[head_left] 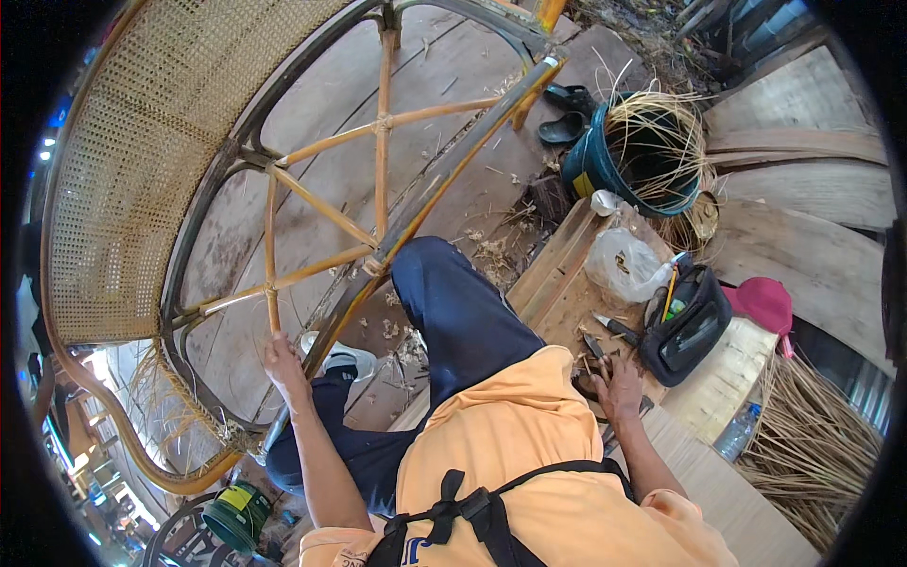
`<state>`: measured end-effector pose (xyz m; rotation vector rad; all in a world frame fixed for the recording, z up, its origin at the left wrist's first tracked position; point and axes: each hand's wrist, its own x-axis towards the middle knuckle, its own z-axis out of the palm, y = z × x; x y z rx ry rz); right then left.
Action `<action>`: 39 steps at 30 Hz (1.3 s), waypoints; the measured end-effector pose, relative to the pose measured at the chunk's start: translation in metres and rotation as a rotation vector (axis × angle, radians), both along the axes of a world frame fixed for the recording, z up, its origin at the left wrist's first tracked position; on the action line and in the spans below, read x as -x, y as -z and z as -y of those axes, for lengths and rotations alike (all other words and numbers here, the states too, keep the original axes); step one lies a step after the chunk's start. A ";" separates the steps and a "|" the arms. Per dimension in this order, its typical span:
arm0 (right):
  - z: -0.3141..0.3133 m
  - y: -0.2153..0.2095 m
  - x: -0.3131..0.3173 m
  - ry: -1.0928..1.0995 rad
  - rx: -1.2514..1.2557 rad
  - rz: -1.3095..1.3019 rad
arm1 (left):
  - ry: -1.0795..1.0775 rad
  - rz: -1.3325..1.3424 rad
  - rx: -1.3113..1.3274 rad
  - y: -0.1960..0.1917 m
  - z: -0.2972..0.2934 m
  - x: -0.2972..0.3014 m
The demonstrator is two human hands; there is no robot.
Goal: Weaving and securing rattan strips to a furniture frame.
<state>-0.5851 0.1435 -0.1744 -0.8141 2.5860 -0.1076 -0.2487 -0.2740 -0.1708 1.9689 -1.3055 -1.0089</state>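
A large rattan chair frame with woven cane panel (123, 142) leans across my left side, its crossed poles bound at the joints. My left hand (283, 369) is closed round the lower end of a thin rattan pole (270, 227) of this frame. On the wooden bench (548, 274) to my right, my right hand (619, 387) reaches down among small dark hand tools, fingers apart. A knife-like tool (616, 329) lies just beyond those fingers. What lies under the palm is partly hidden. An open black pouch (688, 326) with a yellow pencil sits beside the right hand.
Behind the bench stands a green bucket (590, 170) full of cane strips. A clear plastic bag (619, 265), a white cup (605, 201) and a maroon cap (761, 304) lie nearby. Bundled dry strips (812, 435) are at far right. Shavings litter the floor.
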 end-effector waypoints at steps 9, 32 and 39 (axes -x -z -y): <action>0.026 0.032 0.056 -0.147 0.257 -0.233 | 0.173 0.060 -0.080 0.007 0.007 -0.003; 0.335 -0.067 -0.027 0.263 0.912 1.060 | 0.058 0.379 0.859 -0.241 0.233 -0.116; 0.592 -0.163 -0.129 -0.590 0.903 1.044 | 0.043 0.680 1.122 -0.318 0.365 -0.126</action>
